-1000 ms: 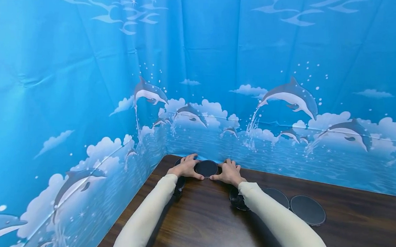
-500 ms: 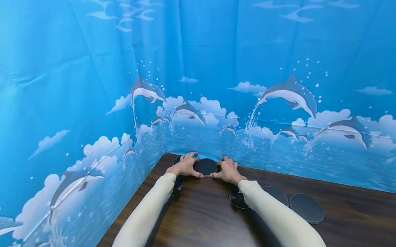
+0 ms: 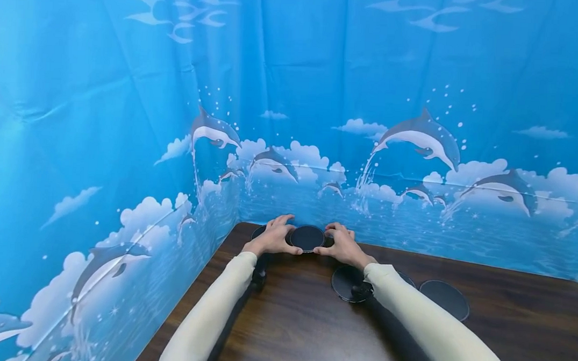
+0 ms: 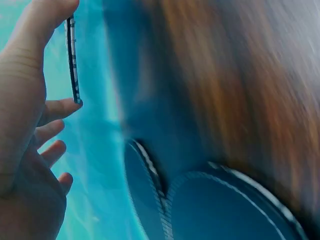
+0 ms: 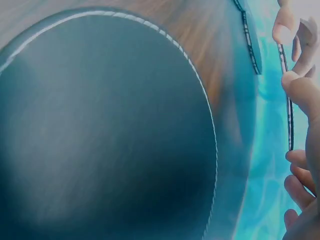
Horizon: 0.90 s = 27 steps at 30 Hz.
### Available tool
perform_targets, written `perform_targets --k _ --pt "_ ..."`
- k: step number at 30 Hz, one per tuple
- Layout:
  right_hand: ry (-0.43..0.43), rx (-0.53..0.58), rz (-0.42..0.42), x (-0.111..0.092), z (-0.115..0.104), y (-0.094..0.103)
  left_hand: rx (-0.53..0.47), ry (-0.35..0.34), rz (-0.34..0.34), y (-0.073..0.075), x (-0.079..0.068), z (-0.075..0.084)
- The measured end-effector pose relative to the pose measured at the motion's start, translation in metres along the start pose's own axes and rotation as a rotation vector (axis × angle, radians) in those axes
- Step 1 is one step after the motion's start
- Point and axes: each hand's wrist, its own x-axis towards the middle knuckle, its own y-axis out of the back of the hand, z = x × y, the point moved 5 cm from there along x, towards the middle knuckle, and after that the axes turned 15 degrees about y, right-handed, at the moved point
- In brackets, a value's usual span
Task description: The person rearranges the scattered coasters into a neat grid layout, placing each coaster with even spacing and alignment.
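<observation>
A round black coaster [image 3: 308,238] with pale edge stitching is held between both hands, close over the table's far edge in the head view. My left hand [image 3: 274,236] pinches its left side between thumb and fingers. The right hand [image 3: 344,245] grips the opposite side the same way. Both wrist views show this coaster [image 4: 73,60] edge-on, raised above the tabletop. Another coaster [image 3: 257,232] lies partly hidden behind the left hand. Near the right wrist a further coaster [image 3: 346,283] rests on the wood.
Farther right, one coaster [image 3: 444,300] lies flat, and another [image 3: 407,280] is mostly covered by the right sleeve. The dark wooden table [image 3: 287,320] meets a blue dolphin-print curtain [image 3: 291,121] at its back and left edges.
Both hands have raised the coaster off the table and shifted it slightly right. The right forearm has moved right, uncovering more of the coaster near that wrist.
</observation>
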Motion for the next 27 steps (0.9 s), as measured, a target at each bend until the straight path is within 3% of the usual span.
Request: perform_targets --k 8,12,19,27 --pt "0.078 -0.039 0.061 -0.028 -0.005 0.023 0.026 -0.064 0.082 0.014 -0.019 0.038" --pt "0.099 -0.039 0.11 -0.048 -0.009 0.034 0.024 -0.082 0.119 0.014 -0.031 0.054" --pt "0.138 -0.009 0.175 -0.077 -0.018 0.037 -0.014 -0.087 0.144 0.007 -0.052 0.068" --pt "0.168 0.007 0.233 -0.108 -0.027 0.045 -0.026 -0.137 0.182 0.006 -0.074 0.091"
